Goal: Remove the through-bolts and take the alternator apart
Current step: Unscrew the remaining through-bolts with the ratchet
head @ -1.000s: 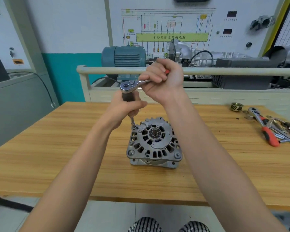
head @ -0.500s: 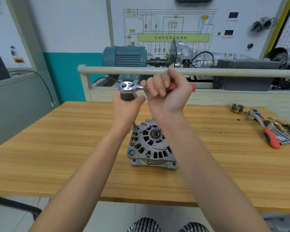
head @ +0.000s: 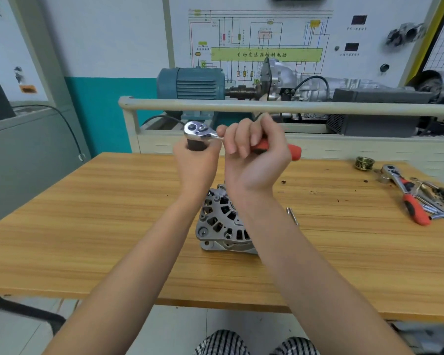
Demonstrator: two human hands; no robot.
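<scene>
Looking down at a wooden table (head: 87, 226), I see the alternator (head: 222, 226) standing near its middle, partly hidden behind my right forearm. My left hand (head: 195, 165) grips a dark extension below the ratchet head, its fingers curled round it. My right hand (head: 256, 155) grips the red handle of the ratchet (head: 203, 131), which lies level, high above the alternator. The housing looks like cast metal: I judge it heavy, stiff and unlikely to slide, with vent slots and lugs that offer a good hold. The outer rim seems the safest place to grasp it. One loose bolt (head: 292, 215) lies on the table just right of the alternator. Spare tools (head: 415, 201) lie well apart at the far right.
</scene>
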